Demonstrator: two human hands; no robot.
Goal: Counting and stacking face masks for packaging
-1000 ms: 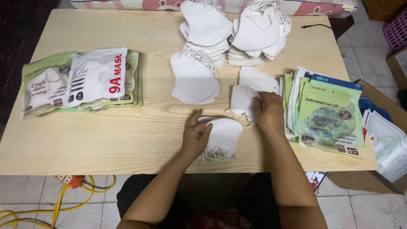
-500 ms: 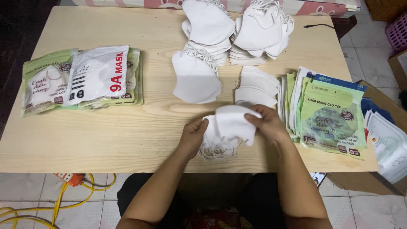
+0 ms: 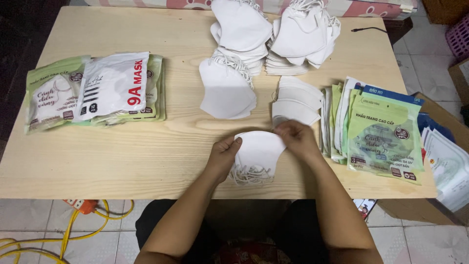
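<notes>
Resting near the front edge of the wooden table (image 3: 146, 161), a small stack of white masks (image 3: 259, 151) sits between both hands, with its ear loops (image 3: 251, 175) spilling out toward the person. The left hand (image 3: 223, 155) pinches the stack's left edge between thumb and fingers, and the right hand (image 3: 298, 139) grips the right upper corner the same way (both hands closed on the masks, none of the fingers spread loose). Just beyond the right hand lies a short pile of folded masks (image 3: 293, 105), and to its right, close by, a fanned stack of green and white packets (image 3: 381, 134). Farther out ahead of the left hand lies a loose heap of masks (image 3: 225, 93), with two taller heaps (image 3: 273, 34) behind it. Well off to the left of the left hand lie filled packets (image 3: 97, 90).
</notes>
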